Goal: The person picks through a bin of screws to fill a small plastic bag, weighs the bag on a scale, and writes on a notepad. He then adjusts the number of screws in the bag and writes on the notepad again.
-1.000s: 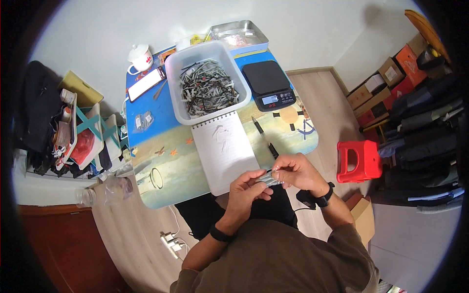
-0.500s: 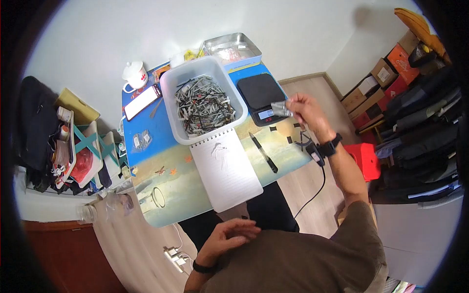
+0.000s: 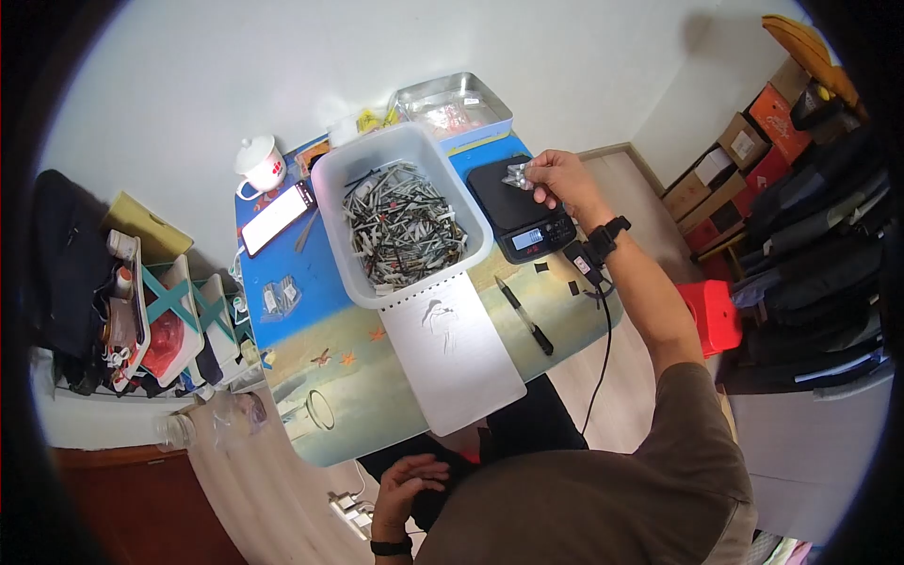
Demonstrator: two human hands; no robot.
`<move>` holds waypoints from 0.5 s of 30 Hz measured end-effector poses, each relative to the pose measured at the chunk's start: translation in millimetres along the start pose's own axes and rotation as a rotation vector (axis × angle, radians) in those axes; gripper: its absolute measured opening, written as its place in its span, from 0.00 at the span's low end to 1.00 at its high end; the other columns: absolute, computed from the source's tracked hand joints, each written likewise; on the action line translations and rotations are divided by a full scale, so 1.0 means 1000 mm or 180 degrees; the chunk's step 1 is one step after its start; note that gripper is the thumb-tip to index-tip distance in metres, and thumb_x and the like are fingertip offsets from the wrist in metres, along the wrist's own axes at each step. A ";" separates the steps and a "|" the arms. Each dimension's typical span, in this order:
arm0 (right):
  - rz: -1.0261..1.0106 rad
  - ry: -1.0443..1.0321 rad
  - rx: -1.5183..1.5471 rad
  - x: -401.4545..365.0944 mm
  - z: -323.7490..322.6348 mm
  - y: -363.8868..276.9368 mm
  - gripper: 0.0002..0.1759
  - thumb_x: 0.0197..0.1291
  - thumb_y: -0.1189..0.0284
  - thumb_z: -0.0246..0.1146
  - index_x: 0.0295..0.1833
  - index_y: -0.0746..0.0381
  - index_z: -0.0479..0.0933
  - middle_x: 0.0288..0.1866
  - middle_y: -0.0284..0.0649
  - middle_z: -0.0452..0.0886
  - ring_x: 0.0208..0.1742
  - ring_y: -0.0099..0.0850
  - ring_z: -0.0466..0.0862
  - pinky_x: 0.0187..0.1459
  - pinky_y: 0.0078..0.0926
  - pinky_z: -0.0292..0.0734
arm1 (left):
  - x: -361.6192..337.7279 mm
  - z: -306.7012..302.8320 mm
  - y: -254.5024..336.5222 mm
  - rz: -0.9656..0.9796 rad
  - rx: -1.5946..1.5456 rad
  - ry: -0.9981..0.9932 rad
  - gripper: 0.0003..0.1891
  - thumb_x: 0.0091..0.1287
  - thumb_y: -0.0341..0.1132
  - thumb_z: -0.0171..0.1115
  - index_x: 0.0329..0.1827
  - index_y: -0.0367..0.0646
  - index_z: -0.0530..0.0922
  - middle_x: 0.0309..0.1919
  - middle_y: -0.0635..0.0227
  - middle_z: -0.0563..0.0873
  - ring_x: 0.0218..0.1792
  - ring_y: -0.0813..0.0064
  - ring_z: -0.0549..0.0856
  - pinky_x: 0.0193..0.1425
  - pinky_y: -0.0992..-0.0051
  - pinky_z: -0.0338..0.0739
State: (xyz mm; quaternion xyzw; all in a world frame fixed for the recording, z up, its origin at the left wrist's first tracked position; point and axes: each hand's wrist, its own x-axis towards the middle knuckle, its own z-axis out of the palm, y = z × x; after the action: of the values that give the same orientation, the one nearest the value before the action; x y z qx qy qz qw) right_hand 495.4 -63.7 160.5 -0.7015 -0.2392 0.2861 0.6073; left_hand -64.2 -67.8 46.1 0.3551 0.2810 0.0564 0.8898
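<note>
Clear plastic pkt pinched in R hand fingertips, over blk scale

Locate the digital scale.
Head view: the digital scale is on the right of the table, beside the translucent plastic bin, under the right hand and its small clear bag.

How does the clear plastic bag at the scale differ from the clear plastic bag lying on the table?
The held bag is pinched in the right hand, while the lying bag is untouched on the table. The held bag is over the black platform of the digital scale; the lying bag is nearer the phone. Fingers partly cover the held bag, but not the lying bag. Both are small, with slim pieces inside.
</note>
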 end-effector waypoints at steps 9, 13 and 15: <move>0.0226 -0.0084 -0.1210 -0.009 -0.001 -0.009 0.11 0.65 0.69 0.69 0.37 0.66 0.80 0.24 0.37 0.84 0.15 0.19 0.75 0.15 0.19 0.65 | 0.009 -0.008 -0.005 0.0164 -0.0425 -0.0037 0.30 0.68 0.35 0.69 0.70 0.30 0.71 0.61 0.38 0.82 0.55 0.51 0.88 0.61 0.55 0.84; 0.0246 -0.0209 -0.1888 -0.014 -0.003 -0.014 0.14 0.65 0.66 0.69 0.33 0.66 0.81 0.21 0.36 0.82 0.15 0.21 0.73 0.18 0.22 0.66 | 0.008 -0.009 -0.006 0.0243 -0.0498 -0.0070 0.28 0.70 0.33 0.67 0.70 0.31 0.71 0.60 0.39 0.83 0.55 0.50 0.88 0.61 0.54 0.85; 0.0200 -0.0138 -0.2052 -0.015 -0.008 -0.012 0.15 0.64 0.65 0.70 0.31 0.66 0.82 0.20 0.35 0.81 0.16 0.22 0.73 0.20 0.22 0.67 | 0.008 -0.010 -0.008 0.0267 -0.0504 -0.0046 0.27 0.71 0.33 0.66 0.70 0.31 0.71 0.60 0.39 0.83 0.54 0.49 0.88 0.61 0.54 0.85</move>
State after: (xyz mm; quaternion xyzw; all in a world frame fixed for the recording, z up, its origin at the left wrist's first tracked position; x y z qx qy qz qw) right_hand 489.8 -77.8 174.7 -0.8585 -0.3087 0.2292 0.3395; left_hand -64.0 -65.6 31.5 0.2955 0.2541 0.1131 0.9140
